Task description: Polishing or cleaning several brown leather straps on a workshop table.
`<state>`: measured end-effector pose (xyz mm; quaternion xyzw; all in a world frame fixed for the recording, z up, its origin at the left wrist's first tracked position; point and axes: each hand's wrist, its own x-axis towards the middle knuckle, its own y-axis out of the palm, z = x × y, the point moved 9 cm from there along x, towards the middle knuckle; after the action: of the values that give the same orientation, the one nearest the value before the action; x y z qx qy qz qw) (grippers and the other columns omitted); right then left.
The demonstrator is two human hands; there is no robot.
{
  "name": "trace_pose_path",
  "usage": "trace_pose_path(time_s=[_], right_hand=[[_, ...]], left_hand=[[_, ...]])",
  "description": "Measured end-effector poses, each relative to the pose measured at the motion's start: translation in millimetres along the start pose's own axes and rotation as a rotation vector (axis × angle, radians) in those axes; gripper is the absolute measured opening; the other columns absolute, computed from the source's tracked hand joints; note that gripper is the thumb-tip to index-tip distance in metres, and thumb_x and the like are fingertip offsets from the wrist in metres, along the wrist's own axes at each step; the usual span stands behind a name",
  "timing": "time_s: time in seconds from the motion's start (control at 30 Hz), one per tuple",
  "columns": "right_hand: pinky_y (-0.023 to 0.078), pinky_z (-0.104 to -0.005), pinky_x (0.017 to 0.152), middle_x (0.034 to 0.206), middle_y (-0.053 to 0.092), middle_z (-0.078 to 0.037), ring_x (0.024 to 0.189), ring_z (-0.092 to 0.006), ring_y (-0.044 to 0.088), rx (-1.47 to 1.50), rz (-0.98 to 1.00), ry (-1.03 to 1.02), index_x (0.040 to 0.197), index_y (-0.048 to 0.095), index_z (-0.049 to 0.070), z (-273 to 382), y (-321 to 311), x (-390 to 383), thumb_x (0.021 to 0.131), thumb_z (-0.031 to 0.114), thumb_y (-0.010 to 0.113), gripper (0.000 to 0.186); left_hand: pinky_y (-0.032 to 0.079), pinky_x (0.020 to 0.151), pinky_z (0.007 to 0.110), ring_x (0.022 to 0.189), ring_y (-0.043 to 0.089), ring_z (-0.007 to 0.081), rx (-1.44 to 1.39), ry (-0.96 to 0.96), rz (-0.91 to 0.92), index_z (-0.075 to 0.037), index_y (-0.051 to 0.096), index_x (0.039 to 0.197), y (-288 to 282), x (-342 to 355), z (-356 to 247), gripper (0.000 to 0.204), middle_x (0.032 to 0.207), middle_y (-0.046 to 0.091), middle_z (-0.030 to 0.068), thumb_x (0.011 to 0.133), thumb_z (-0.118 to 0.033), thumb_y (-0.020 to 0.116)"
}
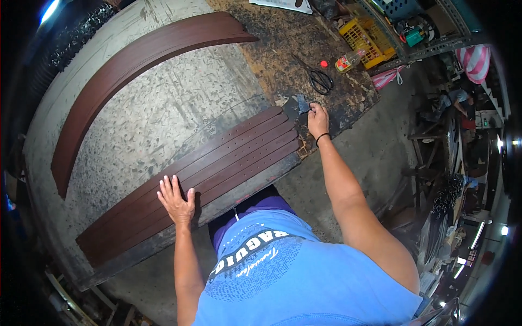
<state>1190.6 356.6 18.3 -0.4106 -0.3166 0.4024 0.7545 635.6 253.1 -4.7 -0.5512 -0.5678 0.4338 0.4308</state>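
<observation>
Several dark brown straps (234, 150), which look like leather belts with rounded ends and punched holes, lie side by side along the table's near edge. My left hand (177, 202) rests flat on them, fingers stretched out. Beyond the right-hand ends of the straps, my right hand (317, 119) is closed, its fingertips pinching the edge of a small grey-blue cloth scrap (303, 103). Across the table, a second bunch of brown straps (117, 73) lies in a long curve.
The worn table (163, 114) has a stained wooden section at right. On it are black-handled scissors (319, 81), a red cap (324, 64) and a bottle (348, 61) beside a yellow basket (365, 43). A metal rack stands beyond; another person (454, 102) sits farther right.
</observation>
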Motion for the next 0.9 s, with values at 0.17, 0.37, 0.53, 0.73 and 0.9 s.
trace_pose_path(time_s=[0.17, 0.37, 0.53, 0.73, 0.9], right_hand=[[0.050, -0.0391, 0.089, 0.108, 0.070, -0.018, 0.101, -0.0321, 0.066, 0.169, 0.083, 0.424, 0.111, 0.066, 0.001, -38, 10, 13, 0.088, 0.032, 0.066, 0.038], [0.052, -0.0405, 0.083, 0.102, 0.071, -0.016, 0.098, -0.0334, 0.067, 0.019, 0.292, 0.270, 0.097, 0.068, 0.006, -19, 43, 36, 0.080, 0.029, 0.073, 0.029], [0.051, -0.0366, 0.071, 0.087, 0.063, -0.012, 0.077, -0.0264, 0.063, 0.293, 0.415, -0.181, 0.093, 0.062, 0.002, 54, 5, 10, 0.079, 0.015, 0.071, 0.021], [0.051, -0.0352, 0.068, 0.087, 0.063, -0.010, 0.076, -0.0226, 0.064, 0.518, 0.658, -0.485, 0.096, 0.065, 0.003, 112, -40, -33, 0.081, 0.010, 0.068, 0.016], [0.052, -0.0325, 0.079, 0.098, 0.064, -0.011, 0.086, -0.0234, 0.065, 0.719, 0.672, -0.807, 0.098, 0.063, 0.003, 124, -57, -30, 0.084, 0.007, 0.068, 0.015]], left_hand=[[0.013, 0.118, 0.053, 0.146, 0.025, 0.0332, -0.198, -0.015, -0.020, -0.011, 0.049, 0.141, 0, 1, 13, 0.062, 0.154, 0.035, 0.0135, 0.090, -0.045, 0.059], [0.038, 0.106, 0.045, 0.123, 0.052, 0.0339, -0.423, -0.078, -0.299, -0.006, 0.065, 0.118, -36, 5, -41, 0.033, 0.127, 0.058, 0.0165, 0.089, -0.020, 0.066], [0.049, 0.085, 0.040, 0.095, 0.062, 0.0302, -0.703, -0.012, -0.305, -0.005, 0.070, 0.097, -53, 24, -196, 0.014, 0.096, 0.066, 0.0132, 0.088, -0.014, 0.066], [0.049, 0.088, 0.040, 0.099, 0.061, 0.0330, -0.939, -0.028, -0.155, 0.001, 0.061, 0.118, -16, 36, -344, 0.031, 0.106, 0.062, 0.0169, 0.093, -0.017, 0.062], [0.049, 0.084, 0.034, 0.094, 0.062, 0.0267, -1.183, -0.228, -0.002, 0.003, 0.061, 0.117, 9, 34, -352, 0.029, 0.105, 0.061, 0.0158, 0.097, -0.016, 0.057]])
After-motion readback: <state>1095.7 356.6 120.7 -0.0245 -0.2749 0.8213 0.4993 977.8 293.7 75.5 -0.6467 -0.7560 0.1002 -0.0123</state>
